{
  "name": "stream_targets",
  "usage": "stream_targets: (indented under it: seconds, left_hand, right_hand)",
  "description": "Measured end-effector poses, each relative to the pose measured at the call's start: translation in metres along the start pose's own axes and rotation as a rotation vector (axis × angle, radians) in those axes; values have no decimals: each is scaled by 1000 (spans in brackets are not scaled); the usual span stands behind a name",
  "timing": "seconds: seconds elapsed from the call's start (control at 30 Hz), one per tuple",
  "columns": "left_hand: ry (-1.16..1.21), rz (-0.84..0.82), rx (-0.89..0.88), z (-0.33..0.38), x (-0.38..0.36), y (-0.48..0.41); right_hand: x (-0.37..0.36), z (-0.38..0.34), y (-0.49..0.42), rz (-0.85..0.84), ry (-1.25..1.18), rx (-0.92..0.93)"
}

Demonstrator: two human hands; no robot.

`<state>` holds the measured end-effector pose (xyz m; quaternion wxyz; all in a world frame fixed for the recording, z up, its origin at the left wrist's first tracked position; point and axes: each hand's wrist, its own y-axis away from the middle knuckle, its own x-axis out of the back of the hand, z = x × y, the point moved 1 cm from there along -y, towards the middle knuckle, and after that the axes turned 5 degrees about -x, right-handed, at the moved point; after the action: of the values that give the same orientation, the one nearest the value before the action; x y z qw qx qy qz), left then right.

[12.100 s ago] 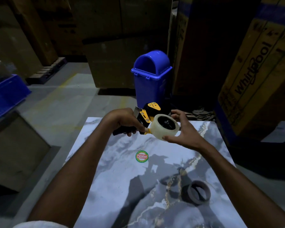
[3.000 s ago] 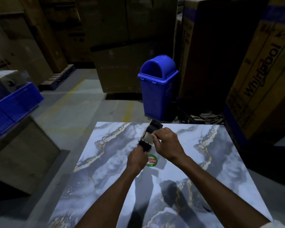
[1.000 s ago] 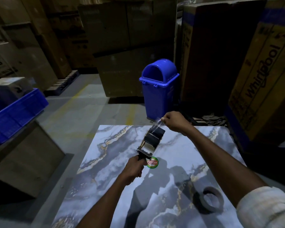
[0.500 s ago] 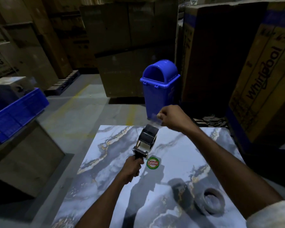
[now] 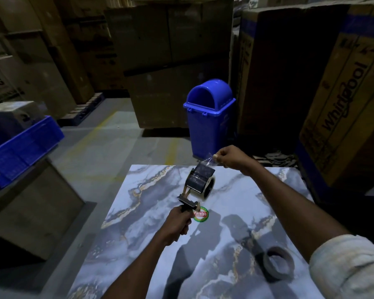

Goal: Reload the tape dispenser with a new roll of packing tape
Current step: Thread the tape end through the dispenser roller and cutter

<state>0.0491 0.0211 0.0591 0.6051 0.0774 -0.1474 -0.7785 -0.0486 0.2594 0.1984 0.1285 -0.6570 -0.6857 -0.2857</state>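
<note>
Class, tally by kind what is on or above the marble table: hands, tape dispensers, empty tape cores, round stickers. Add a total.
hands: 2, left hand and right hand
tape dispenser: 1
empty tape core: 1
round sticker: 1
total: 5

A warehouse. Tall appliance cartons (image 5: 341, 108) crowd a concrete floor (image 5: 108, 152). A blue crate (image 5: 20, 152) sits left.

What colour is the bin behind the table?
Bright blue: the bin shows best in the head view.

tabletop (image 5: 151, 229): glossy marble | bin (image 5: 207, 126): smooth plastic | tape (image 5: 205, 166): clear film
</note>
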Motion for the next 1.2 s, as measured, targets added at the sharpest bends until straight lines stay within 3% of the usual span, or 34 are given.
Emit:
stream_targets:
  seconds: [0.37,1.2]
  left_hand:
    - [40,-54,-46,8,-5,10]
    - [-40,-109,-96,12,-6,5]
  right_hand:
    - [-9,11,-7,-106,-41,-50]
    - [-12,20,-25,29,-134,-147]
